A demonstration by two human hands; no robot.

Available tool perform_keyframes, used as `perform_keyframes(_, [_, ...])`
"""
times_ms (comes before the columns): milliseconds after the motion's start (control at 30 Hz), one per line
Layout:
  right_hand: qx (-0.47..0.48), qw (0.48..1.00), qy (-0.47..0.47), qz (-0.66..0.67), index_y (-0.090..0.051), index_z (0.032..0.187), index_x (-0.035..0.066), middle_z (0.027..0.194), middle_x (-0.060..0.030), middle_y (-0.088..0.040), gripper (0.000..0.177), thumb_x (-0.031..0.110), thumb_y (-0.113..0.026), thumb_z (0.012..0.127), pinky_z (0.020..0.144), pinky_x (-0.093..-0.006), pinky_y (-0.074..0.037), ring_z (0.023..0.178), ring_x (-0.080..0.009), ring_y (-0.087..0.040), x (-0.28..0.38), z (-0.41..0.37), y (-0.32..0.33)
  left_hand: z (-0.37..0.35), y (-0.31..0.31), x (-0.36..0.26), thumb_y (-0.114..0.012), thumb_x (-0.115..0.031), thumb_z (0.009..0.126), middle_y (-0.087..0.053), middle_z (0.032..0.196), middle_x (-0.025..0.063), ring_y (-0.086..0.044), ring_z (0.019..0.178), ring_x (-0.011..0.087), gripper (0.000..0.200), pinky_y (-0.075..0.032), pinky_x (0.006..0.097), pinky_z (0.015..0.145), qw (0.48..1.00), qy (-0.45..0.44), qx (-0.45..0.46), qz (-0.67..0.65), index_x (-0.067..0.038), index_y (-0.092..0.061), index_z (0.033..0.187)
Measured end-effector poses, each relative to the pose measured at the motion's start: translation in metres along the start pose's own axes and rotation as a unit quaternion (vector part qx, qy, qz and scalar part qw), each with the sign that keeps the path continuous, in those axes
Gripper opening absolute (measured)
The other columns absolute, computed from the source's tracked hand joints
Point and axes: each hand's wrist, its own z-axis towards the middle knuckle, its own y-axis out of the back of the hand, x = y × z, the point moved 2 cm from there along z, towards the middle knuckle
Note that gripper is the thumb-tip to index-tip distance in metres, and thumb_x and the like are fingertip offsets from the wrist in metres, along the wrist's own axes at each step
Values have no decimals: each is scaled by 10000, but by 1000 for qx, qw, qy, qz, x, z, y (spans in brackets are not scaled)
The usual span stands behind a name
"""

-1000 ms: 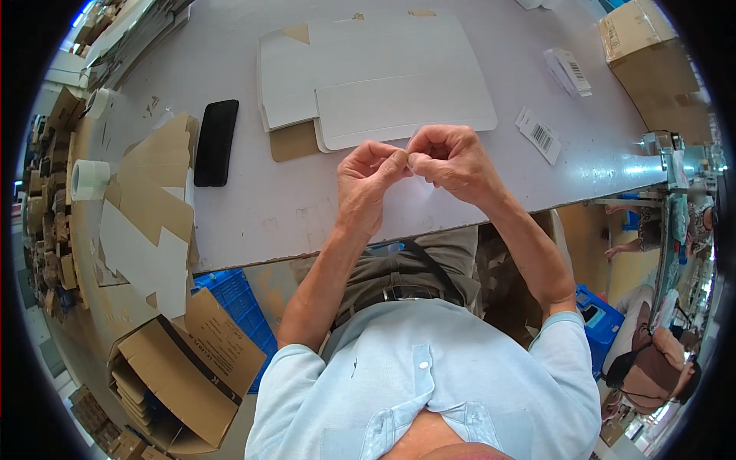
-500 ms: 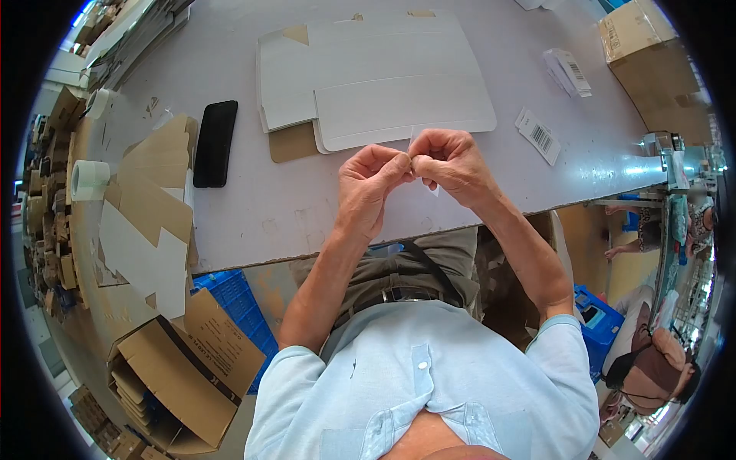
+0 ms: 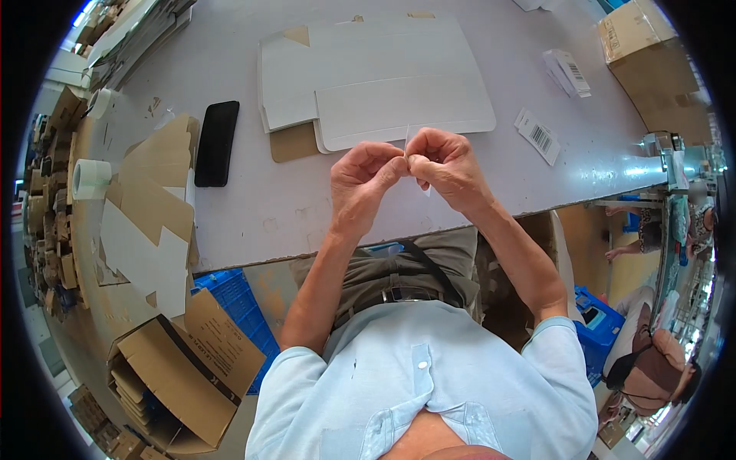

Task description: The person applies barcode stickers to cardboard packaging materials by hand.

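My left hand [image 3: 362,186] and my right hand [image 3: 452,170] meet fingertip to fingertip above the near part of the table. Both pinch a thin white label-like slip [image 3: 407,135], seen almost edge-on; its print, if any, does not show. The fingers cover most of it. Just beyond my hands lies a stack of flat white cardboard blanks [image 3: 376,65], with brown board showing at the lower left corner. To the right are barcode labels [image 3: 539,136] and a second small pile of labels [image 3: 567,73].
On the left of the table [image 3: 261,218] lie a black phone [image 3: 216,144], cut cardboard pieces [image 3: 157,176] and a tape roll [image 3: 91,179]. A carton [image 3: 648,65] stands at the back right. Below are an open carton [image 3: 180,376] and a blue crate [image 3: 241,310]. Another person [image 3: 652,364] is at the right.
Both hands have shifted slightly left, still pinched together. The white slip has moved with them and turned a little more upright. The things on the table have stayed put.
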Motion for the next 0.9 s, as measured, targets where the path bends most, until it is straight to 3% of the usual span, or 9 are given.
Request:
perform_keyframes(167, [-17, 1000, 4, 4, -660, 833, 38, 740, 24, -608, 51, 23, -632, 873, 547, -197, -453, 633, -26, -540, -2, -2, -3, -2, 2, 6, -687, -25, 966, -730, 970, 90, -707, 890, 144, 111, -596, 310, 851, 1000, 0, -16, -4, 8, -692, 1073])
perform_keyframes(267, [-32, 999, 5, 15, -658, 840, 34, 739, 15, -613, 44, 26, -630, 873, 554, -205, -469, 643, -31, -552, -4, -3, -4, -1, 4, 8, -660, -29, 980, -729, 968, 101, -714, 873, 161, 82, -606, 336, 864, 998, 21, -23, -55, 7, -688, 1048])
perform_keyframes(333, [-44, 998, 18, 28, -652, 843, 29, 748, -2, -628, 47, 20, -621, 878, 559, -210, -482, 648, -41, -567, -6, -4, -3, -1, 4, 9, -654, -37, 985, -728, 966, 106, -720, 861, 172, 65, -616, 350, 855, 982, 68, -22, -176, 2, -684, 1028])
perform_keyframes(467, [-39, 997, 27, 56, -669, 879, 14, 777, -33, -667, 54, 24, -620, 901, 595, -226, -537, 680, -68, -623, -10, -7, -1, -2, 4, 12, -652, -36, 985, -729, 953, 106, -725, 852, 179, 60, -618, 351, 862, 982, 70, -44, -172, -2, -683, 1024])
perform_keyframes(567, [-72, 997, 34, 9, -695, 940, -6, 815, -64, -703, 99, 91, -678, 945, 650, -257, -598, 732, -105, -683, -9, -11, -3, -5, -2, 12, -662, -33, 980, -728, 938, 100, -715, 846, 163, 63, -606, 318, 835, 989, 56, -54, -126, 3, -684, 1025])
perform_keyframes(633, [-56, 997, 42, -17, -707, 1000, -23, 838, -82, -719, 222, 192, -742, 958, 694, -280, -628, 781, -128, -715, -8, -13, 0, -6, -4, 13, -717, -42, 952, -721, 915, 61, -686, 839, 115, 66, -571, 264, 779, 997, 8, -72, -18, -2, -703, 1003])
perform_keyframes(733, [-50, 997, 26, -53, -706, 1012, -27, 846, -87, -720, 271, 229, -767, 949, 687, -284, -634, 792, -135, -720, -9, -14, 1, -9, -8, 12, -731, -38, 943, -723, 911, 49, -673, 846, 102, 60, -556, 250, 771, 994, -15, -91, 55, -6, -712, 990])
perform_keyframes(833, [-37, 999, 0, -6, -706, 1009, -30, 868, -91, -723, 231, 190, -756, 955, 698, -289, -639, 798, -142, -726, -12, -15, 4, -10, -14, 6, -738, -43, 940, -730, 916, 51, -675, 851, 108, 54, -561, 253, 782, 985, -28, -104, 137, -10, -721, 979])
perform_keyframes(900, [-29, 1000, -1, 2, -703, 1010, -31, 876, -94, -723, 216, 177, -739, 966, 709, -292, -641, 802, -145, -728, -12, -17, 7, -9, -11, 6, -733, -34, 940, -735, 923, 64, -687, 848, 122, 69, -569, 266, 791, 992, -4, -89, 92, -2, -723, 1000])
